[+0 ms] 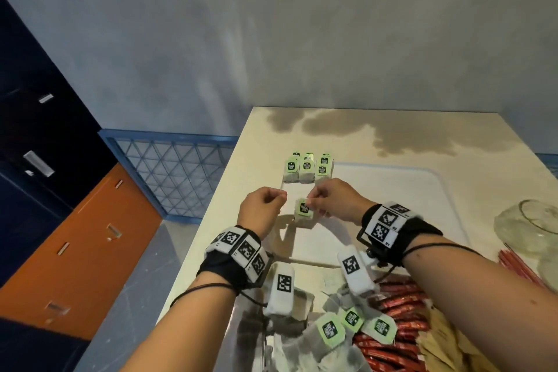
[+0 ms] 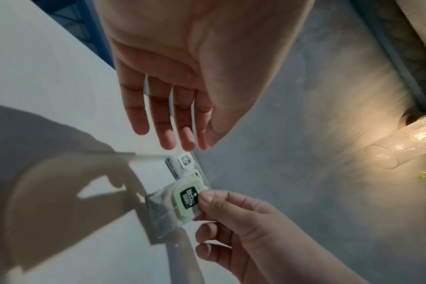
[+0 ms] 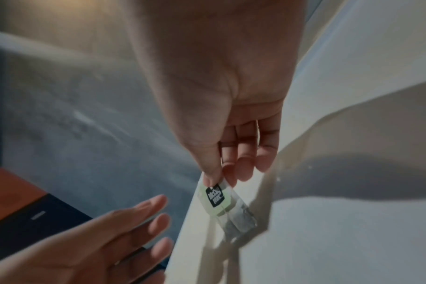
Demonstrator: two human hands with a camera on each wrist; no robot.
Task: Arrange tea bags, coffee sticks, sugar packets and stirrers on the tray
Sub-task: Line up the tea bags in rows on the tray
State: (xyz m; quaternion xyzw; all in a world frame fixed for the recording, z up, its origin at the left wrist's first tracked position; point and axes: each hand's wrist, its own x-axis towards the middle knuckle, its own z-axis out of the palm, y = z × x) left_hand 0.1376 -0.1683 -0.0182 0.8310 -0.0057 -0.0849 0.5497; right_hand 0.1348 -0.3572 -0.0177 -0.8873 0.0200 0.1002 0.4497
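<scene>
Loose tea bags (image 1: 330, 331) with green tags lie heaped at the near edge of the bench (image 1: 229, 205), beside red coffee sticks (image 1: 401, 308) and brown sugar packets (image 1: 444, 338). Further right, thin red stirrers (image 1: 517, 266) lie near a clear glass vessel (image 1: 531, 226). Beyond the heap sits the pale tray (image 1: 392, 190). At its far left corner, a group of tea bags (image 1: 308, 169) stands in short rows, packed close together. The right hand (image 1: 338, 199) hangs over the tray's left part, its grip pinching one tea bag (image 1: 304, 211) by the green tag between thumb and fingertips; the pouch dangles below, and whether it touches the tray surface I cannot tell. The left hand (image 1: 262, 205) hovers just beside it at the tray's left edge, grip released: the wrist views show its fingers (image 2: 158, 115) straight and loose, holding nothing.
</scene>
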